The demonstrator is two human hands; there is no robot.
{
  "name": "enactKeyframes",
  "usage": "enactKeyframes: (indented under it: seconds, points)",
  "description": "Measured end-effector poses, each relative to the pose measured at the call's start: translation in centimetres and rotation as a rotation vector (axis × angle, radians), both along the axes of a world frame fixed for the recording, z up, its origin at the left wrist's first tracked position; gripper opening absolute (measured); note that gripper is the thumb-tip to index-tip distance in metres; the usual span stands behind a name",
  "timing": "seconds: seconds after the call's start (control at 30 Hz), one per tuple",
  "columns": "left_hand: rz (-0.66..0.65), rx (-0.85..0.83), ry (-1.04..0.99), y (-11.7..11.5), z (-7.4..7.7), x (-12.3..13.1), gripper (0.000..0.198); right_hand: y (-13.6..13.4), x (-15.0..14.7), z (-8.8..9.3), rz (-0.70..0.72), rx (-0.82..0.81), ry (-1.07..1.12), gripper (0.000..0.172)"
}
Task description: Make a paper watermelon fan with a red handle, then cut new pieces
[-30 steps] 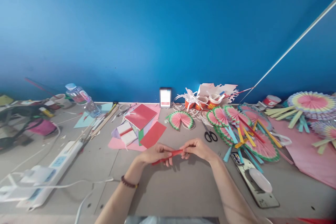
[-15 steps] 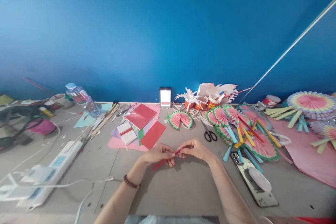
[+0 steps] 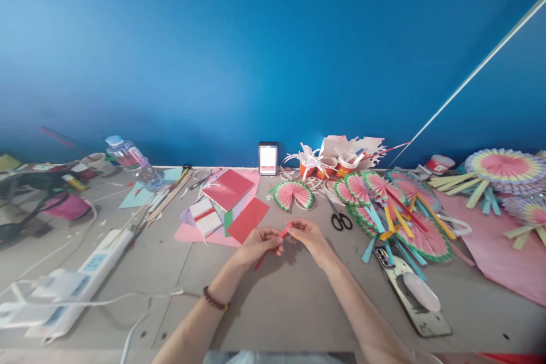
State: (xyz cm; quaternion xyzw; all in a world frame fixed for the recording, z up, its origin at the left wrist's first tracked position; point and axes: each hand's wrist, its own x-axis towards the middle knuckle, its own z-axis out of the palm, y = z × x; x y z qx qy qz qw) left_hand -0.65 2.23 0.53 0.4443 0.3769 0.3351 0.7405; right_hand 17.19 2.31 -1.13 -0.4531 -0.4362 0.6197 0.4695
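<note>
Both my hands meet over the grey table (image 3: 273,307), each pinching the same narrow red paper strip (image 3: 261,260). My left hand (image 3: 260,242), with a bead bracelet on its wrist, holds the strip's middle; the strip's free end slants down and to the left below the fingers. My right hand (image 3: 307,234) pinches the strip's upper end, fingers closed. Red and pink paper sheets (image 3: 247,219) lie just beyond my left hand. Black scissors (image 3: 341,220) lie just beyond my right hand.
Folded pink-and-green paper fans (image 3: 384,205) with coloured strips pile at the right, beside a phone (image 3: 412,296) and a large pink sheet (image 3: 503,250). A power strip (image 3: 81,278) with cables lies left, a water bottle (image 3: 132,160) behind it. Paper cups (image 3: 328,166) and an upright phone (image 3: 268,158) stand by the blue wall.
My hands have moved closer together and slightly away from me. The red strip, first nearly level between them, now tilts steeply with less of it showing.
</note>
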Motion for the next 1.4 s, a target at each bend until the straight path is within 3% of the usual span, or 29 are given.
enactKeyframes:
  seconds: [0.7, 1.0, 1.4]
  points:
    - [-0.069, 0.090, -0.002, -0.7, 0.6, 0.2, 0.039, -1.2, -1.6, 0.4, -0.172, 0.047, 0.045, 0.026]
    - [0.113, 0.147, 0.000, -0.9, -0.1, 1.3, 0.044, -1.1, -1.7, 0.4, -0.227, 0.082, -0.005, 0.025]
    - [0.133, 0.155, 0.024, -1.4, 0.4, 1.6, 0.040, -1.4, -2.0, 0.7, -0.229, 0.054, 0.011, 0.031]
